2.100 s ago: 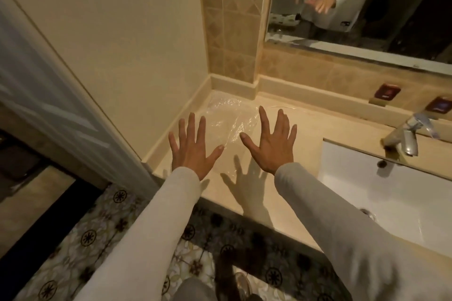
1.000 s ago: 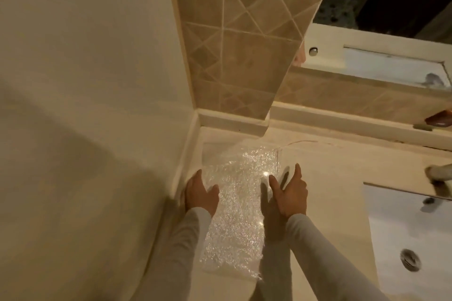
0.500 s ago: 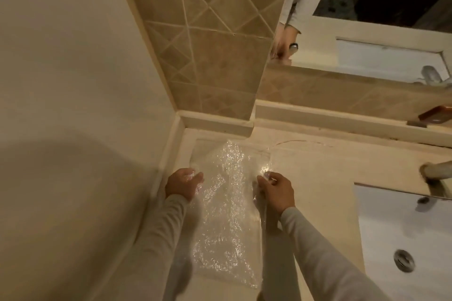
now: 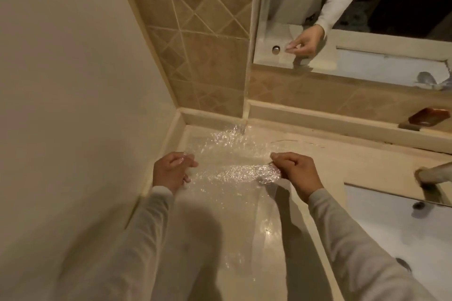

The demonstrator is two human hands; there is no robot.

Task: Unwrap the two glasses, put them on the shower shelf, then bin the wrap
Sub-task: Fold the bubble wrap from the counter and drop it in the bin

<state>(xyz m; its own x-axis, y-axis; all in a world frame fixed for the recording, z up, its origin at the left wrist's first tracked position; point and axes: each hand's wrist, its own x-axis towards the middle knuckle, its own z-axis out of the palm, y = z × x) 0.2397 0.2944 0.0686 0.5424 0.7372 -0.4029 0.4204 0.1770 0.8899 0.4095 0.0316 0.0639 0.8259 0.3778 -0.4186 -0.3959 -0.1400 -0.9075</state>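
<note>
The head view looks down into the corner of a smooth, cream stone vanity counter (image 4: pixel 342 168), where a sheet of clear, crinkled bubble wrap (image 4: pixel 234 173) lies spread out and glints in the light. The left hand (image 4: pixel 171 173) is curled with its fingertips pinching the sheet's left edge, and the right hand (image 4: pixel 297 175) is closed in the same way on the right edge, so the middle of the sheet rises in a shiny ridge between them while its near and far parts rest flat on the stone. No glasses and no shower shelf are visible, and nothing bulky shows under the plastic, so the step in hand appears to be gathering the wrap for binning. The next move likely calls for drawing both edges together and bunching the light, springy film into 1 bundle, then finding a bin, which is out of view. A plain cream wall (image 4: pixel 73 80) stands on the left, matte tan diagonal tiles (image 4: pixel 208 32) fill the corner, and a mirror (image 4: pixel 367 7) reflects a pale sleeve and 1 hand. A white rectangular basin (image 4: pixel 396 232) sits on the right.
</note>
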